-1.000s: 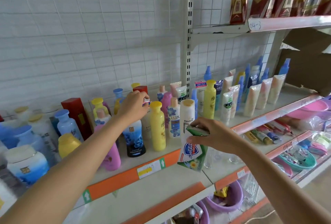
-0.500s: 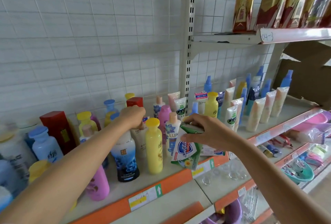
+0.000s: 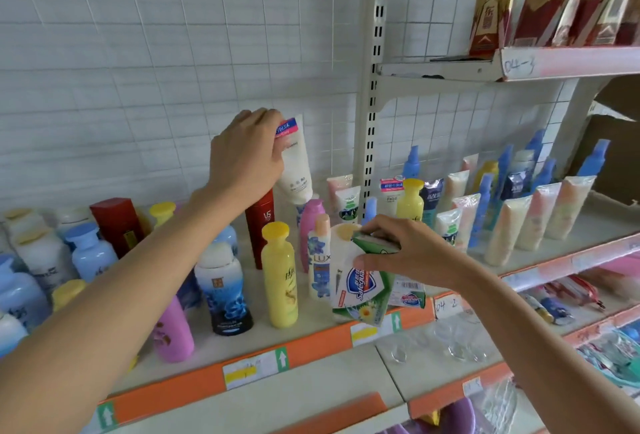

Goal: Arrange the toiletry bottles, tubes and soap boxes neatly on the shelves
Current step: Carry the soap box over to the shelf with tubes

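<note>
Since half a second back, the left hand has pulled a white tube up out of the crowd of bottles, so now it's hanging in the air above the red bottle and the pink bottle, cap end down and tilted a bit. Fingers are curled round the crimped top end, right by the pink and blue label. Meanwhile the right hand has a green and white soap box pinched by its top edge, thumb on the front face and fingers wrapped over the top, with the box tipped and hanging just over the front lip of the shelf, right next to the yellow bottle and the Lux bottle. Handling-wise, I'd guess the tube is light and squishy, so grabbing the flat crimp like that is smart since squeezing the belly could just dent it. The plastic looks smooth, so it might slip if held loosely. The soap box is thin card, stiff enough along the edges but easy to crush on the faces, so edges or corners are the place to hold. My bet is the tube belongs over with the other tubes on the right section, standing on its cap.
</note>
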Demonstrator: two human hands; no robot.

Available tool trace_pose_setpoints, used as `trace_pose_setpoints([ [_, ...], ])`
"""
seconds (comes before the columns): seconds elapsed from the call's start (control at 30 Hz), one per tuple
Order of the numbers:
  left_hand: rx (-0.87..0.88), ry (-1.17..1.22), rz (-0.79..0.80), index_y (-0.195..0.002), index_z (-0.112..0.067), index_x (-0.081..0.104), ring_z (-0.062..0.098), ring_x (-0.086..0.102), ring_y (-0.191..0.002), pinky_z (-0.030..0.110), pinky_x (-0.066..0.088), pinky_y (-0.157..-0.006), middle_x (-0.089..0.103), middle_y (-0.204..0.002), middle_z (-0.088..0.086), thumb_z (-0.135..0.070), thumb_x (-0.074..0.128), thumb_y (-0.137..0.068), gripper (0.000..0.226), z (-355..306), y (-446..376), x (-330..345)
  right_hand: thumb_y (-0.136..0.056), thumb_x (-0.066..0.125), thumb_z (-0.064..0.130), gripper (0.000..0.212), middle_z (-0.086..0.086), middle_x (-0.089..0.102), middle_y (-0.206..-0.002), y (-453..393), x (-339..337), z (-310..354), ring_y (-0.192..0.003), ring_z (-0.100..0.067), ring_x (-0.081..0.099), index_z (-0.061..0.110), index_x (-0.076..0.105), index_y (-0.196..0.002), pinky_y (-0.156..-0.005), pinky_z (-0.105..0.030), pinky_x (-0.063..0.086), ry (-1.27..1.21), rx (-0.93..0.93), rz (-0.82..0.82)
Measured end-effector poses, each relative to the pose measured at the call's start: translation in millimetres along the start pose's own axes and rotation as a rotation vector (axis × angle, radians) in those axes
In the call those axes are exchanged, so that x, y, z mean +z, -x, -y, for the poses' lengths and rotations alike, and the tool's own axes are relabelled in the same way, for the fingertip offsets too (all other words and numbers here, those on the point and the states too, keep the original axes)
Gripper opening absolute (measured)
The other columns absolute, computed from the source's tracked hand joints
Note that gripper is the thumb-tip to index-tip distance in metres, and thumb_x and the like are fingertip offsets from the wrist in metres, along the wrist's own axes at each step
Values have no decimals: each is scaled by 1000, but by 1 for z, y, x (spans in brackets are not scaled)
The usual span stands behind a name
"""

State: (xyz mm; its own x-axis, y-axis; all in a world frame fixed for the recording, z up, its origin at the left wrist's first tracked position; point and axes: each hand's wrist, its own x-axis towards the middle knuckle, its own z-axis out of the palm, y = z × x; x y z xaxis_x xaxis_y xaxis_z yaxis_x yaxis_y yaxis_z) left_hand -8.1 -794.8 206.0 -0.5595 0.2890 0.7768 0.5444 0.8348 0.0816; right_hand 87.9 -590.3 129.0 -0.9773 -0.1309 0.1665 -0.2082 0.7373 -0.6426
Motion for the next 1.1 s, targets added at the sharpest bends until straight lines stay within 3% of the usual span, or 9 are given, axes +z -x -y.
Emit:
trace_pose_setpoints([
  [0.23,37,211,29,-110,-11,55,20,52,-87,31,35,-71,63,-105,7,-22,53,-91,22,-106,13,15,-72,74,41,25,13,63,-83,70,-54,-54,-71,0,58,40,52,-84,-58,-12,44,-1,68,-55],
  [0.37,60,270,76,-111,-10,55,29,56,-96,33,39,-74,63,-107,9,-22,53,-91,23,-170,16,39,-72,73,42,27,7,65,-87,119,-90,-97,-78,-13,64,31,56,-90,-63,-22,49,2,148,-83],
  [0.47,67,344,126,-110,-11,58,32,57,-95,30,34,-70,65,-106,9,-23,56,-90,23,-212,19,61,-72,73,41,26,7,67,-91,150,-114,-123,-78,-6,64,32,55,-88,-55,-12,47,24,204,-123],
  [0.63,137,420,250,-101,-10,60,30,58,-84,29,34,-65,67,-94,9,-26,58,-89,20,-280,17,102,-72,73,39,28,9,68,-92,185,-145,-173,-84,-9,64,30,57,-93,-73,-31,53,44,281,-210],
  [0.83,207,466,311,-103,-11,61,32,60,-90,32,39,-70,68,-98,11,-26,59,-88,22,-348,-5,160,-73,74,36,28,17,57,-82,201,-186,-234,-80,-2,60,33,54,-91,-71,-26,54,41,349,-300],
  [0.93,198,488,336,-107,-11,60,31,59,-93,31,39,-71,67,-104,11,-26,60,-88,25,-380,-20,194,-72,74,37,27,17,59,-82,199,-212,-270,-76,1,59,34,53,-89,-62,-17,51,62,376,-310],
  [1.03,207,519,345,-99,-13,63,33,57,-91,36,41,-77,67,-92,11,-29,62,-86,21,-409,-41,228,-72,73,38,26,17,60,-83,189,-247,-301,-81,-6,63,37,51,-85,-67,-25,55,72,401,-274],
  [1.1,203,543,370,-94,-15,63,28,55,-81,33,39,-73,63,-83,5,-29,62,-85,17,-427,-56,245,-72,72,38,26,13,63,-89,182,-270,-321,-87,-12,65,36,52,-87,-74,-34,57,80,412,-279],
])
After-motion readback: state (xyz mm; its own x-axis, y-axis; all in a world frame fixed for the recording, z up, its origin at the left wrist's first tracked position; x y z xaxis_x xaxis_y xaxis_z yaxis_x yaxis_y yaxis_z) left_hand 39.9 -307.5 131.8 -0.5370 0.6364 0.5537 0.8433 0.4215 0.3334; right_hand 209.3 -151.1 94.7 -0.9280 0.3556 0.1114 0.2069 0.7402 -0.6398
